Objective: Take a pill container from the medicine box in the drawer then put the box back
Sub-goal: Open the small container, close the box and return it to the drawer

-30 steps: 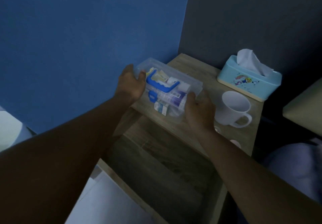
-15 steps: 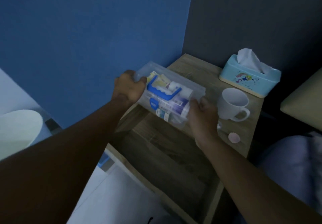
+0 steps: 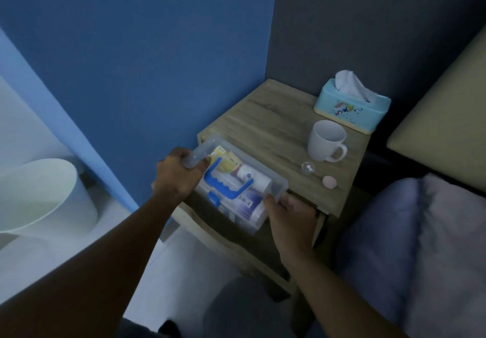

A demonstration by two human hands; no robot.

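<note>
Clear medicine box (image 3: 236, 193) gripped by left hand (image 3: 178, 174) and right hand (image 3: 289, 214) over drawer (image 3: 210, 222) (mug (image 3: 326, 140) nearby).

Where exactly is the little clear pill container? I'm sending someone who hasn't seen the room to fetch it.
Find the wooden nightstand in the corner beside the bed. On its top, nearer the front edge than the white mug, sits the clear pill container. It is small, round and see-through with white pills inside, unlike the solid pink disc next to it.
</note>
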